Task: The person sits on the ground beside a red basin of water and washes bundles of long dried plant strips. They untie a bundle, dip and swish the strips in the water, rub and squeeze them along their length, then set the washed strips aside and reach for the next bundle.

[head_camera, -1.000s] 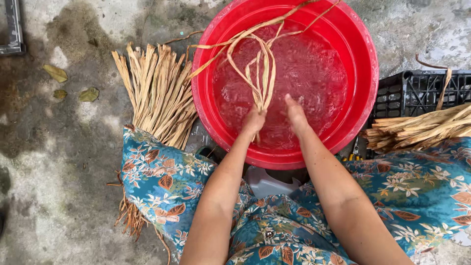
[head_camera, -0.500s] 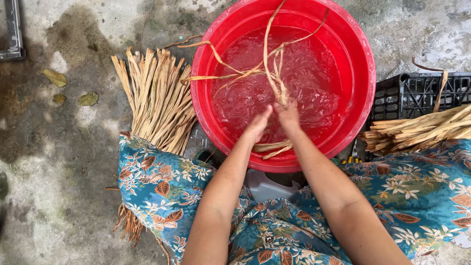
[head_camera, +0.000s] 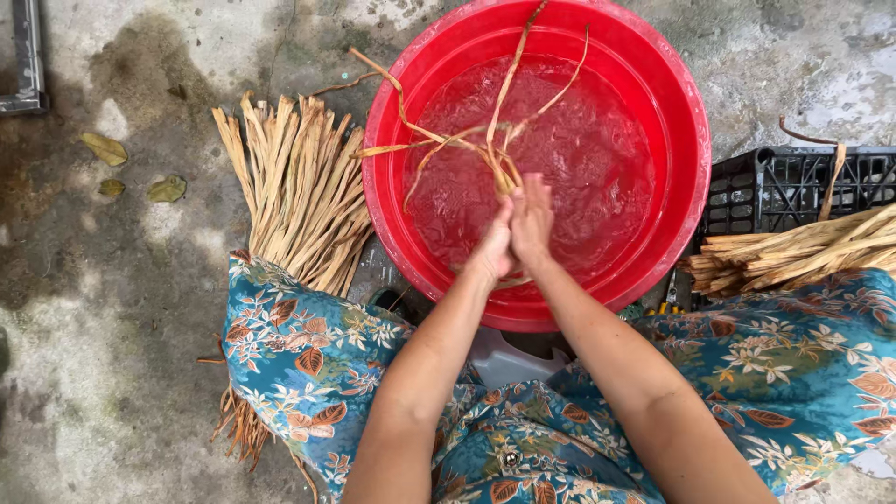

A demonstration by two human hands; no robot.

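A large red basin holds water, seen from above. My left hand and my right hand are pressed together over the water near the basin's middle. Both grip a small bunch of long tan plant strips at one end. The loose ends fan out up and to the left, some over the rim. A few strip ends poke out below my hands.
A pile of dry tan strips lies on the wet concrete left of the basin. Another bundle rests across a black plastic crate at right. My floral-clad knees flank the basin. Fallen leaves lie far left.
My hands have come together and moved toward the basin's middle. The strips, earlier looped and hanging, now spread left and upward over the water.
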